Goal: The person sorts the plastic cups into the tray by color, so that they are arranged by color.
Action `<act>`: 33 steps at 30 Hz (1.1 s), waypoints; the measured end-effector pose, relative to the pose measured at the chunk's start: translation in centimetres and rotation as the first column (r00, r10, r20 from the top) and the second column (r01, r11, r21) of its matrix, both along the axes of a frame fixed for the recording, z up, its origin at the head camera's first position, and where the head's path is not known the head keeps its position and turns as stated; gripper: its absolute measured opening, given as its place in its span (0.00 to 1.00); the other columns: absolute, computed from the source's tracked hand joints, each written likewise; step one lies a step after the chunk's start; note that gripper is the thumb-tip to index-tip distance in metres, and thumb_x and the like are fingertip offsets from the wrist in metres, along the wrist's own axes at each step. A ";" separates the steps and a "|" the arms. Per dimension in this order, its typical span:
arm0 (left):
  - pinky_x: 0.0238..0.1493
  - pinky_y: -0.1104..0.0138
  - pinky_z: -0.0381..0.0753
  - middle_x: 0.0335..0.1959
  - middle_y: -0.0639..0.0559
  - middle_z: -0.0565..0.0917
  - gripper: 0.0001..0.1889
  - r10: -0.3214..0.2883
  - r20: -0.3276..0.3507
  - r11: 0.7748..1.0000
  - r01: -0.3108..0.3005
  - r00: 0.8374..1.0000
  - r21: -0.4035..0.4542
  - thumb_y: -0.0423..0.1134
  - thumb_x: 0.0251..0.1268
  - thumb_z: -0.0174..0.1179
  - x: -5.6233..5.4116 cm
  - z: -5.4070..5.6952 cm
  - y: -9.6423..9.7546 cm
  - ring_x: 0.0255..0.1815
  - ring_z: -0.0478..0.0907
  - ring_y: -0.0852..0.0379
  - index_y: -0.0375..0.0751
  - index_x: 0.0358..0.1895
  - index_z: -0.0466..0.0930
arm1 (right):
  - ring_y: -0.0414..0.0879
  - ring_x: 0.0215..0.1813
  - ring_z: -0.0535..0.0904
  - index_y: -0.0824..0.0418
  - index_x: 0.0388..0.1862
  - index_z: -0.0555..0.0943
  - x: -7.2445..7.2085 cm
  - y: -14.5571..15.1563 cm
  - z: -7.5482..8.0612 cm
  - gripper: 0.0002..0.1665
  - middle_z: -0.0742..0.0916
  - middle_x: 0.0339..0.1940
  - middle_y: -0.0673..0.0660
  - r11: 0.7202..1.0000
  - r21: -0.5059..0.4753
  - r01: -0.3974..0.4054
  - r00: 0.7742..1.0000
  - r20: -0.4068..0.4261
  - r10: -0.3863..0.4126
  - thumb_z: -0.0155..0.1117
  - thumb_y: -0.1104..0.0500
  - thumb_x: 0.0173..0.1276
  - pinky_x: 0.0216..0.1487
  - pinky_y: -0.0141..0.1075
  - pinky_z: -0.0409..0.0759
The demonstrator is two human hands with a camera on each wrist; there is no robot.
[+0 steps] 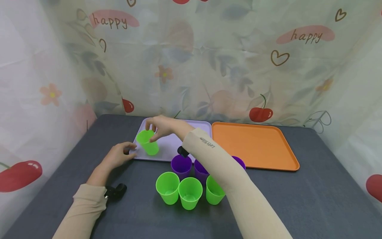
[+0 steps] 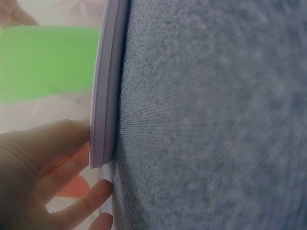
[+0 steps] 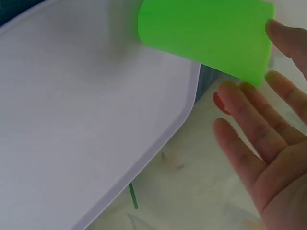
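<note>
Above the lilac tray [image 1: 171,146], my right hand [image 1: 162,126] holds a green cup [image 1: 150,146] by its rim, thumb on the near side and fingers at the far side. The right wrist view shows the thumb on the rim of the green cup [image 3: 206,36], with the fingers [image 3: 249,115] fairly straight. Whether its base touches the tray, I cannot tell. At the tray's near left corner, my left hand [image 1: 119,154] holds the edge between thumb and fingers. That tray edge [image 2: 103,96] shows side-on in the left wrist view.
An orange tray [image 1: 250,144] lies right of the lilac one. In front stand several green cups [image 1: 190,192] and purple cups [image 1: 181,166], partly hidden by my right forearm. A patterned curtain [image 1: 194,66] rises behind the dark table [image 1: 134,212].
</note>
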State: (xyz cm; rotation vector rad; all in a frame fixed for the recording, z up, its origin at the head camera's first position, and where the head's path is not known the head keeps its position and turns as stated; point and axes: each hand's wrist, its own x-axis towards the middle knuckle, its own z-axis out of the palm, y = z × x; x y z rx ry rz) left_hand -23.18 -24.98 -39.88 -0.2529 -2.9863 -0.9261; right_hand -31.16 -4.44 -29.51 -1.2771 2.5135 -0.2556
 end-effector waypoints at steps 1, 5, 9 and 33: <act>0.46 0.50 0.75 0.50 0.34 0.80 0.19 0.000 0.002 1.000 0.000 1.000 -0.003 0.38 0.59 0.61 0.0 0.0 0.0 0.47 0.77 0.39 0.31 0.51 0.77 | 0.46 0.52 0.79 0.58 0.55 0.74 0.0 0.0 0.0 0.27 0.83 0.51 0.58 1.000 0.014 -0.002 1.000 0.000 0.002 0.68 0.50 0.58 0.50 0.32 0.75; 0.47 0.50 0.75 0.50 0.34 0.80 0.19 -0.001 0.004 1.000 0.001 1.000 -0.003 0.39 0.59 0.61 0.0 0.0 0.1 0.47 0.77 0.39 0.32 0.51 0.77 | 0.46 0.53 0.78 0.58 0.55 0.75 0.0 0.2 -0.1 0.28 0.83 0.51 0.58 0.999 0.047 -0.001 1.000 0.006 0.001 0.69 0.50 0.57 0.50 0.32 0.75; 0.46 0.50 0.75 0.49 0.34 0.81 0.18 -0.006 -0.012 1.000 0.006 1.000 0.002 0.38 0.59 0.62 0.0 -0.1 0.2 0.46 0.78 0.40 0.32 0.50 0.78 | 0.48 0.54 0.77 0.58 0.56 0.74 -0.2 0.7 0.1 0.29 0.83 0.51 0.59 0.999 0.040 0.011 1.000 0.019 -0.012 0.70 0.49 0.56 0.52 0.34 0.74; 0.47 0.49 0.74 0.49 0.34 0.81 0.18 -0.009 -0.029 1.000 0.009 1.000 0.001 0.38 0.58 0.62 0.3 0.1 0.3 0.46 0.78 0.39 0.30 0.50 0.77 | 0.45 0.46 0.83 0.60 0.50 0.78 6.3 14.2 3.5 0.19 0.85 0.46 0.56 0.910 -0.414 0.027 0.999 0.040 -0.012 0.66 0.56 0.60 0.52 0.34 0.79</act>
